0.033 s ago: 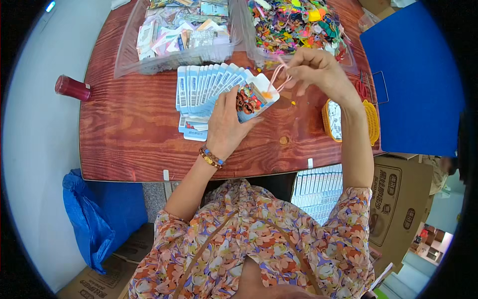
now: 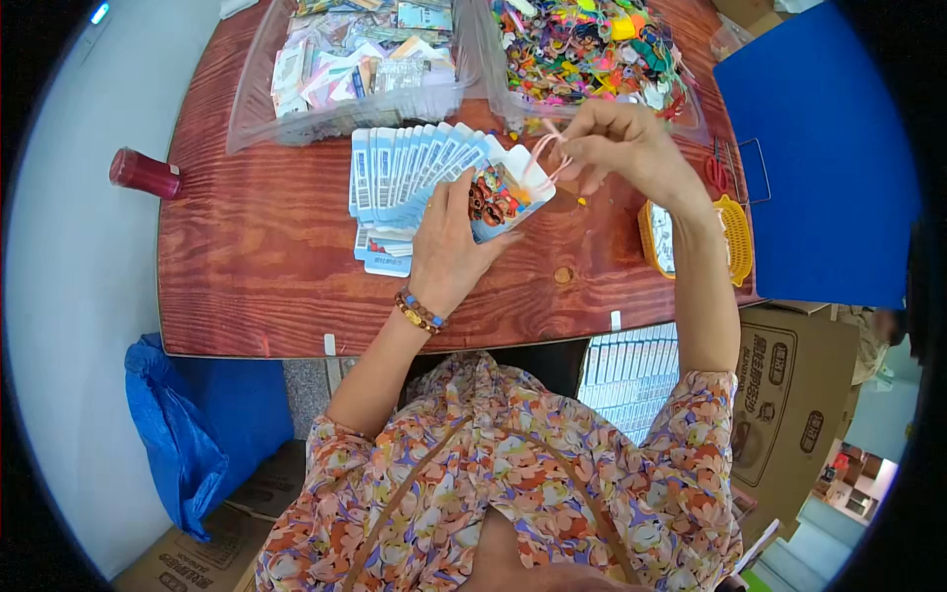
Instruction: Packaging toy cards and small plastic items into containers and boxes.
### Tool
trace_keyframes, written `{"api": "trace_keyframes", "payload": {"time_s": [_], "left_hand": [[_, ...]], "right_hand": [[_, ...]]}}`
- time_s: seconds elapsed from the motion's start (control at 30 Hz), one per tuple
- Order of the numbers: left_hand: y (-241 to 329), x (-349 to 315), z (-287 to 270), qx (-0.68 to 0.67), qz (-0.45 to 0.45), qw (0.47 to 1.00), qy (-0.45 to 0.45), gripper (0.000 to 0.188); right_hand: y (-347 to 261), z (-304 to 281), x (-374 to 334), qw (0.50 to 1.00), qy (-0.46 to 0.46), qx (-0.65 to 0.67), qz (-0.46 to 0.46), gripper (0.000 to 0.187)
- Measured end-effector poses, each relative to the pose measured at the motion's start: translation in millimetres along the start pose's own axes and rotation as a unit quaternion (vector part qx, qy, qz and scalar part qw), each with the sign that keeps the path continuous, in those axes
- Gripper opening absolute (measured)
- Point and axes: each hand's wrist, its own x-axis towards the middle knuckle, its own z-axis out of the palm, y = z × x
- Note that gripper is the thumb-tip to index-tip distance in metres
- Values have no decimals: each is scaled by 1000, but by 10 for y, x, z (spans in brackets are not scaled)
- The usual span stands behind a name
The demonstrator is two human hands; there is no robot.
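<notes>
My left hand [image 2: 446, 237] is closed round a small blue printed box [image 2: 496, 205], tilted with its white-flapped end open toward the upper right. At that end my right hand [image 2: 623, 148] pinches a looped pale pink cord [image 2: 541, 156] between thumb and fingers. Part of the cord reaches down to the box's opening; whatever hangs on its lower end is hidden. Left of the held box, a fanned row of similar light blue boxes [image 2: 395, 178] lies on the red-brown wooden table [image 2: 276, 257]. My left wrist rests beside the lower boxes of that row.
Behind the boxes stand a clear tub of flat packets and cards [image 2: 345, 120] and another clear tub of small colourful trinkets [image 2: 592, 59]. A yellow basket [image 2: 738, 242] and red-handled scissors [image 2: 715, 174] are at the right. A dark pink jar [image 2: 145, 174] lies at the left.
My right hand has shifted slightly left, and the pink cord with it. A small orange piece seen at the box's opening before no longer shows there.
</notes>
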Motion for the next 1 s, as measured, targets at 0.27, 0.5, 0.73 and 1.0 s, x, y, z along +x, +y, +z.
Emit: {"api": "trace_keyframes", "payload": {"time_s": [0.27,0.5,0.73,1.0], "left_hand": [[72,-189,-81,9,17,1000,3,86],[118,-253,-55,-1,25,1000,-6,89],[167,-258,76,-12,26,999,-18,88],[280,-337,135,-45,25,997,-57,79]], "right_hand": [[82,281,-175,994,33,-108,-8,12],[145,439,-266,956,51,-286,-31,13],[109,595,-521,881,59,-468,-42,17],[894,-341,-1128,926,274,-230,118,23]]}}
